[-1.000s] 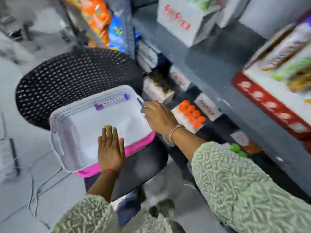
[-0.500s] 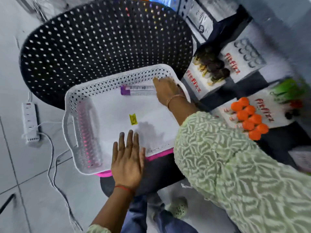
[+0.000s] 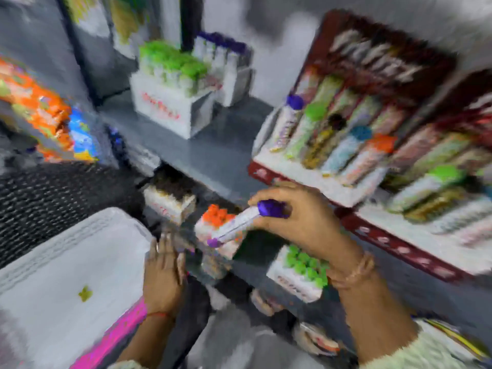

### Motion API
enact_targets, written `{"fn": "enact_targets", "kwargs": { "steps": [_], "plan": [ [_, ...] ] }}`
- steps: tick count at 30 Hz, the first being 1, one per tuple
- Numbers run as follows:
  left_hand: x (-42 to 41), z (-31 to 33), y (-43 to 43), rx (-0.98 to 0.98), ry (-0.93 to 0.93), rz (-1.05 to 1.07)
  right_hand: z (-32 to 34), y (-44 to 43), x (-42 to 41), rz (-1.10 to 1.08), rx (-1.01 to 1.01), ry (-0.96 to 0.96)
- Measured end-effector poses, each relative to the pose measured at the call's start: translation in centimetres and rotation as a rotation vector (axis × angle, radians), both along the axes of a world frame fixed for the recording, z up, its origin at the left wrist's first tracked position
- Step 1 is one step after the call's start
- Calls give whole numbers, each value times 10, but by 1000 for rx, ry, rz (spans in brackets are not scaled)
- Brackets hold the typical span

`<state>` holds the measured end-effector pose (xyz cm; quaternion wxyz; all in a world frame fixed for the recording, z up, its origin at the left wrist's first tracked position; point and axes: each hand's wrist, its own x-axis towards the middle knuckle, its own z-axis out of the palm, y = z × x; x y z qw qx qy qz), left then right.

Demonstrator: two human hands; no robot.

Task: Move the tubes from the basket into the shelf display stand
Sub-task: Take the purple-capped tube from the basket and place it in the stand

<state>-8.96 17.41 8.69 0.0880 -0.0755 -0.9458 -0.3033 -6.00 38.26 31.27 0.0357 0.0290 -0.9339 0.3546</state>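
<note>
The view is blurred by motion. My right hand (image 3: 300, 217) is shut on a white tube with a purple cap (image 3: 239, 225), held slanted in the air just below the grey shelf (image 3: 213, 155). At the lower left sits the white basket (image 3: 66, 243), with only a small yellow-green scrap on its floor. My left hand (image 3: 163, 275) lies flat on the basket's right rim, fingers apart. A red and white display stand (image 3: 306, 174) on the shelf at the right holds several tubes lying side by side with coloured caps.
White boxes of green-capped tubes (image 3: 170, 75) and purple-capped tubes (image 3: 226, 62) stand at the back of the shelf. Below the shelf are boxes of orange-capped (image 3: 215, 217) and green-capped tubes (image 3: 303, 270). A black perforated chair back (image 3: 53, 193) rises behind the basket.
My right hand has taken the purple-capped tube out of the basket and carried it up and right toward the shelf. The camera has swung up to the shelf. My left hand stays on the basket rim.
</note>
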Motion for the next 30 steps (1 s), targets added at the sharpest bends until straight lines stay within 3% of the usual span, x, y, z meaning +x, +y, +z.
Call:
{"fn": "enact_targets", "kwargs": {
  "steps": [4, 10, 18, 30],
  "plan": [
    [-12, 47, 107, 36, 164, -275, 75, 76, 56, -236, 84, 122],
    [5, 52, 160, 67, 186, -227, 120, 146, 81, -415, 225, 178],
    [13, 76, 201, 38, 295, -406, 119, 190, 37, -396, 499, 77],
    [10, 75, 199, -84, 313, -545, 103, 203, 14, -349, 524, -139]
  ]
}}
